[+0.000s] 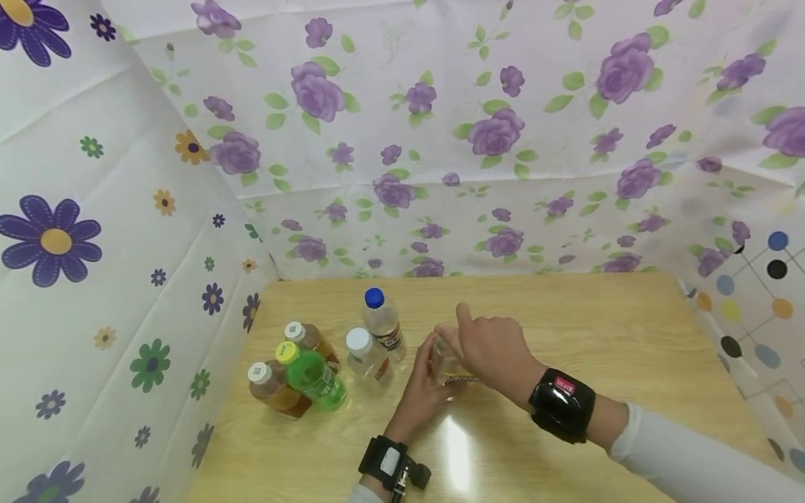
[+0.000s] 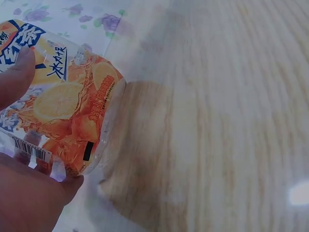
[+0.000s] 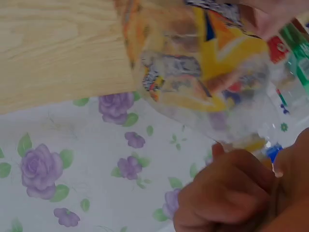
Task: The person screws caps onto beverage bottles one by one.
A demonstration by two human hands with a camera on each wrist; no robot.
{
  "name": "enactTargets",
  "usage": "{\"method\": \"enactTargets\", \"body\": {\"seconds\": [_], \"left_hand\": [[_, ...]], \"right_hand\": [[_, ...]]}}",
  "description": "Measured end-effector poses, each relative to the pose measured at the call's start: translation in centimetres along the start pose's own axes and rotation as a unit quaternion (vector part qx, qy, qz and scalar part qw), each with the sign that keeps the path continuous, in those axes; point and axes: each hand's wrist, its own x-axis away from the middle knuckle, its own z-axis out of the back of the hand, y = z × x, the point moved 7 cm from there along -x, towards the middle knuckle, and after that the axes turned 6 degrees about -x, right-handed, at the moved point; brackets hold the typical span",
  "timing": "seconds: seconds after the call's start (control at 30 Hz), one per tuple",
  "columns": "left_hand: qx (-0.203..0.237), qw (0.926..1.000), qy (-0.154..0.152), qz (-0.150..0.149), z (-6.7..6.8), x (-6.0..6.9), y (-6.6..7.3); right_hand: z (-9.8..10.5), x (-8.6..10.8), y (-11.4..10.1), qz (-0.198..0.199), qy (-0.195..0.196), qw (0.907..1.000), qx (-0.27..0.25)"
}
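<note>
A clear plastic bottle (image 1: 445,360) with an orange and yellow drink label is held tilted above the table between both hands. In the left wrist view, my left hand (image 2: 29,193) grips the bottle (image 2: 63,104) around its labelled body, thumb on one side and fingers on the other. My right hand (image 1: 499,349) curls its fingers at the bottle's top end, with the thumb sticking up in the head view. Those fingers cover the cap in the head view. Through the bottle (image 3: 178,72) in the right wrist view I see no liquid clearly.
Left of my hands stand a blue-capped clear bottle (image 1: 383,325), a white-capped clear bottle (image 1: 371,365), a green bottle (image 1: 316,377) with a yellow cap, and two brown-drink bottles (image 1: 283,395) with white caps. Flowered sheets (image 1: 390,140) enclose the wooden table (image 1: 597,335).
</note>
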Motion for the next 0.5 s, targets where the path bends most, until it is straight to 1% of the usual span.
{"method": "enactTargets", "body": {"seconds": [0.03,0.1,0.17,0.23,0.27,0.3,0.37,0.43,0.5], "left_hand": [[-0.006,1.0000,0.002,-0.001,0.0,0.0,-0.1],[-0.007,0.9999,0.005,-0.006,0.1,0.0,-0.1],[-0.008,0.9999,0.007,-0.009,0.1,0.0,-0.2],[-0.005,0.9999,0.007,-0.011,0.1,0.0,-0.3],[-0.004,0.9999,0.007,-0.010,0.0,0.0,-0.4],[-0.003,0.9999,0.008,-0.009,0.0,0.0,-0.4],[-0.003,0.9999,0.009,-0.006,-0.1,0.0,-0.4],[-0.009,0.9999,0.014,-0.005,0.0,0.1,-0.4],[-0.011,0.9998,0.016,-0.003,0.0,0.2,-0.5]], "right_hand": [[0.0,0.1,-0.2,0.009,-0.018,0.9998,-0.009],[0.1,0.3,-0.3,0.017,-0.047,0.9978,-0.042],[0.4,0.6,-0.6,0.034,-0.061,0.9961,-0.055],[0.7,0.7,-0.7,0.059,-0.051,0.9961,-0.041],[0.9,0.7,-0.6,0.057,-0.036,0.9969,-0.041],[1.1,0.7,-0.7,0.065,-0.019,0.9973,-0.027],[1.2,0.6,-0.8,0.087,0.006,0.9960,0.021],[1.2,0.6,-1.1,0.118,0.029,0.9901,0.070],[1.1,0.7,-1.3,0.149,0.039,0.9811,0.117]]}}
